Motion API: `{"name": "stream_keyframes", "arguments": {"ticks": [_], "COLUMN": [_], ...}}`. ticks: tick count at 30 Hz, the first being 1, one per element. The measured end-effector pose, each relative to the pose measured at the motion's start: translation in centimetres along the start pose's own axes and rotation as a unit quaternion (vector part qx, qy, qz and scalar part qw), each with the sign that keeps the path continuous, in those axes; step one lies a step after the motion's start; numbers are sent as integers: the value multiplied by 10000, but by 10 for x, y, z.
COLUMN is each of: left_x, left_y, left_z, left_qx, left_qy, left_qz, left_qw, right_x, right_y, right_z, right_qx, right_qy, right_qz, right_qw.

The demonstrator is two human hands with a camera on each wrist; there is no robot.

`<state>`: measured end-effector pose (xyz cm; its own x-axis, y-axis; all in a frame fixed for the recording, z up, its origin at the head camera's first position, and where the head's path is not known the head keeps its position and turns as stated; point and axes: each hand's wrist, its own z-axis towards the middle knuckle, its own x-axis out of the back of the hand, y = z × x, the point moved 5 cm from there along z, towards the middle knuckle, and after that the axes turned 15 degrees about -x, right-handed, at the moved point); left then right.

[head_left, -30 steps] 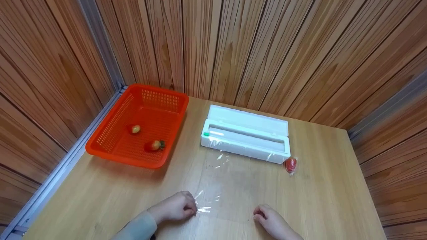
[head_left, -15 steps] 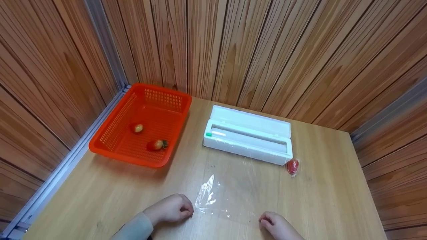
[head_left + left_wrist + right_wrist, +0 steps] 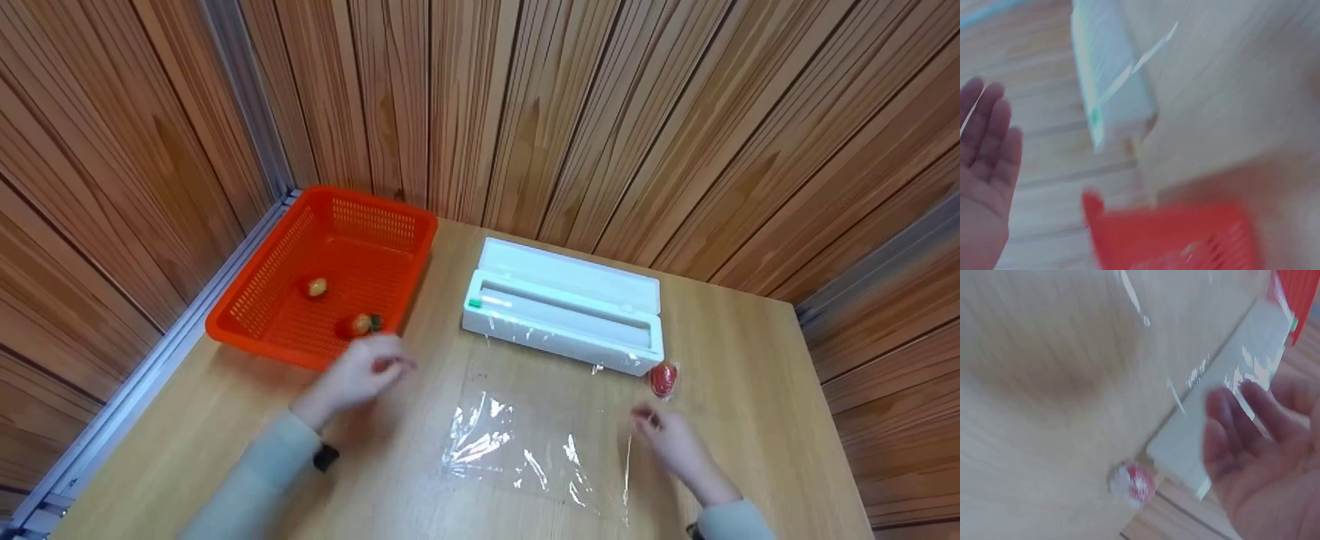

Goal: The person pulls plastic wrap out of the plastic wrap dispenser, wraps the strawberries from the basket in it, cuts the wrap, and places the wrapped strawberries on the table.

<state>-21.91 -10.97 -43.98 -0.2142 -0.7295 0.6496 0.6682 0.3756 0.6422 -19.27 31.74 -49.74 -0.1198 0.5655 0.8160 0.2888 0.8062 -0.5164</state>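
My left hand [image 3: 364, 375] is raised beside the front right corner of the orange basket [image 3: 225, 334]. Its fingers [image 3: 996, 132] look straight in the left wrist view, holding nothing. Inside the basket lie two strawberries, one pale-tipped [image 3: 317, 287] and one with green leaves [image 3: 362, 324]. Clear cling film [image 3: 480, 442] runs from the white dispenser box [image 3: 555, 337] toward me over the table. My right hand [image 3: 675, 442] hovers at the film's right side, fingers loosely bent; a thin bright line of film hangs below its fingertips.
A film-wrapped strawberry [image 3: 664, 379] lies by the right front corner of the box, whose lid [image 3: 570, 274] stands raised at the back. Wood-panelled walls [image 3: 517, 112] enclose the table, and a metal rail runs along its left edge.
My left hand has left the film's near left corner and moved up and left to the basket. The right hand has risen forward and right, and the film shows more creases.
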Motion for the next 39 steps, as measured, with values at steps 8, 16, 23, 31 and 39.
{"name": "stream_keyframes", "arguments": {"ticks": [8,16,23,31,39], "left_x": [50,45,28,20,18], "left_y": [-62,-112,-131,-137,-134], "left_z": [28,28,11,5,5], "left_qx": [1682,2735,3274,3298,3373], "left_qy": [260,-988,-1495,-1792,-1638], "left_qz": [662,1252,1028,1195,1171], "left_qw": [9832,9485,9273,9192,9196], "right_x": [29,17,8,4,6], "right_y": [-3,12,16,18,18], "right_z": [50,79,85,89,89], "right_qx": [201,-223,14,-207,-237], "right_qy": [1250,876,1208,1400,2111], "right_qz": [220,187,333,591,825], "right_qw": [9917,9957,9921,9882,9737]}}
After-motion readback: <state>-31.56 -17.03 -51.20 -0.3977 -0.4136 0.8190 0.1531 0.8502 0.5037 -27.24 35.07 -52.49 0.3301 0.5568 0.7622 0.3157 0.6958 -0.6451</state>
